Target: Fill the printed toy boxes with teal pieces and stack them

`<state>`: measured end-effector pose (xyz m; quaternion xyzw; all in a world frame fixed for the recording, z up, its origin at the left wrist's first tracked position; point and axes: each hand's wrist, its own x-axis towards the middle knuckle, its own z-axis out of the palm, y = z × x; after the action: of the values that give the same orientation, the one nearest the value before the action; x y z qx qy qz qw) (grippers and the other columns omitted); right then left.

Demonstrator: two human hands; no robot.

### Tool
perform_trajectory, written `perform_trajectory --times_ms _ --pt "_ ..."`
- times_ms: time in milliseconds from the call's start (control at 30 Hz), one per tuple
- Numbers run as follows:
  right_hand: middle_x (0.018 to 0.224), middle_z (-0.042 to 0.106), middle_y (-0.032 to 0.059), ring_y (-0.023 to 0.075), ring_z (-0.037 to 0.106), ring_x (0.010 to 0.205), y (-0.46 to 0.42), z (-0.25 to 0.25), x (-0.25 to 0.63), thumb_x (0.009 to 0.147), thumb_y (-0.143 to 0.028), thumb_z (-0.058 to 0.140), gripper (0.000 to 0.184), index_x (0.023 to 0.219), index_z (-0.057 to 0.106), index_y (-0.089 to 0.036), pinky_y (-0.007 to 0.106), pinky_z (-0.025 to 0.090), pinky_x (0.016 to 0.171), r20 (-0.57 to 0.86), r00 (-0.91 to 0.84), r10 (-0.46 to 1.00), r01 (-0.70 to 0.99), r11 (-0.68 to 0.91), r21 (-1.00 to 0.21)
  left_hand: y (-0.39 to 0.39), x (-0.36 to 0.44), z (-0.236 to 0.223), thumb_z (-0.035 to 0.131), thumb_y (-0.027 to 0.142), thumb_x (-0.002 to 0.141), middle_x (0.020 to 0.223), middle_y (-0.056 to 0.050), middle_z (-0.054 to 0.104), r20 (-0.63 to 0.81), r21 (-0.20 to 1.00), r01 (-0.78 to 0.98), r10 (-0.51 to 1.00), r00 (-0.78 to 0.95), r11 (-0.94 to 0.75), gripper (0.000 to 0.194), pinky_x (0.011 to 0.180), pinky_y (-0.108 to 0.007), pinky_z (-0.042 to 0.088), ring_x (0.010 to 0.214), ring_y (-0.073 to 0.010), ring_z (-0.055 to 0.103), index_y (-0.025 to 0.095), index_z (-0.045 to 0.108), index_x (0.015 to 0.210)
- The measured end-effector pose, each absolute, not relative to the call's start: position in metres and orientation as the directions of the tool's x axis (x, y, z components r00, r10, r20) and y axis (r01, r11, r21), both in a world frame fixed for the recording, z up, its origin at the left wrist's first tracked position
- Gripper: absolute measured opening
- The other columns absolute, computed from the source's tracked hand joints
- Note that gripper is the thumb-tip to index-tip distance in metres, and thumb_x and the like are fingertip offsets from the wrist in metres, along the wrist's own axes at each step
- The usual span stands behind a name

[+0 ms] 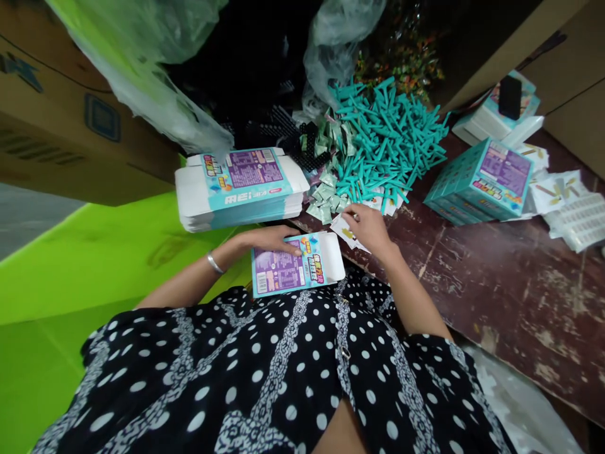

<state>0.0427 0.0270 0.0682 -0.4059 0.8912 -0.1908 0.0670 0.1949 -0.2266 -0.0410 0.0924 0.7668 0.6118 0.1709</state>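
Note:
My left hand (273,239) grips a teal and purple printed carton (293,268) close to my body, thumb across its face. The carton's white end flap stands open toward the right. My right hand (369,228), fingers pinched, is on a small white slip with yellow print (346,233) at the table's near edge. Just beyond lie green foil sachets (326,192) and a big heap of teal plastic sticks (392,139). A stack of flattened cartons (243,189) of the same print is beyond my left hand.
Finished-looking teal boxes (482,180) stand on the worn red table (496,284) to the right, with a dark phone (510,98) on another box behind. White printed sheets (558,189) lie beside them. A large cardboard box (70,113) and plastic film (155,82) hang close at left.

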Motion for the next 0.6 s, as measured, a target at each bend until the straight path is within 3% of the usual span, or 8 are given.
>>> perform_trajectory --times_ms 67,167,233,367,500,600 --pt "0.112 0.081 0.0129 0.0285 0.076 0.104 0.002 0.059 0.040 0.103 -0.024 0.070 0.010 0.104 0.078 -0.019 0.037 0.056 0.093 -0.065 -0.634 -0.770 -0.732 0.625 -0.271 -0.231 0.196 -0.043 0.094 0.054 0.078 0.114 -0.011 0.087 -0.164 0.968 -0.077 0.375 -0.913 0.238 0.049 0.077 -0.035 0.062 0.093 -0.0311 0.083 0.024 0.084 0.115" --pt "0.124 0.079 0.0219 0.0349 0.076 0.109 -0.029 0.040 0.043 0.100 -0.035 0.080 0.027 0.116 0.079 -0.014 0.041 0.056 0.093 -0.159 -0.722 -0.673 -0.672 0.737 -0.071 -0.236 0.198 -0.044 0.092 0.054 0.080 0.113 -0.010 0.087 -0.147 0.971 -0.061 0.378 -0.914 0.231 0.046 0.074 -0.034 0.061 0.092 -0.0300 0.083 0.025 0.083 0.115" --pt "0.124 0.079 0.0230 0.0356 0.076 0.109 -0.040 0.031 0.042 0.099 -0.040 0.082 0.030 0.115 0.079 -0.014 0.041 0.055 0.091 -0.181 -0.754 -0.632 -0.638 0.769 -0.031 -0.239 0.198 -0.046 0.092 0.057 0.080 0.111 -0.010 0.087 -0.179 0.965 -0.092 0.362 -0.915 0.247 0.047 0.073 -0.035 0.061 0.092 -0.0304 0.083 0.025 0.083 0.113" --pt "0.100 0.083 0.0131 0.0304 0.075 0.096 -0.032 0.033 0.030 0.100 -0.038 0.078 0.021 0.094 0.078 -0.018 0.036 0.051 0.082 -0.148 -0.749 -0.646 -0.625 0.763 -0.166 -0.244 0.199 -0.052 0.097 0.057 0.073 0.110 -0.011 0.087 -0.222 0.961 -0.161 0.276 -0.935 0.226 0.051 0.072 -0.035 0.062 0.091 -0.0312 0.083 0.024 0.082 0.109" --pt "0.073 0.074 0.0056 0.0213 0.067 0.072 -0.001 0.056 0.030 0.104 -0.042 0.065 0.037 0.075 0.070 -0.020 0.032 0.043 0.070 -0.037 -0.713 -0.700 -0.619 0.653 -0.436 -0.242 0.200 -0.054 0.096 0.052 0.076 0.109 -0.010 0.087 -0.155 0.980 -0.119 0.230 -0.961 0.162 0.046 0.069 -0.035 0.062 0.086 -0.0288 0.082 0.024 0.081 0.109" --pt "0.068 0.073 0.0038 0.0176 0.063 0.063 0.017 0.067 0.049 0.101 -0.043 0.066 0.036 0.072 0.070 -0.021 0.031 0.042 0.064 -0.185 -0.620 -0.762 -0.569 0.599 -0.563 -0.235 0.199 -0.050 0.094 0.049 0.079 0.114 -0.012 0.086 -0.120 0.991 -0.105 0.231 -0.966 0.078 0.046 0.069 -0.036 0.065 0.085 -0.0283 0.083 0.023 0.080 0.115"
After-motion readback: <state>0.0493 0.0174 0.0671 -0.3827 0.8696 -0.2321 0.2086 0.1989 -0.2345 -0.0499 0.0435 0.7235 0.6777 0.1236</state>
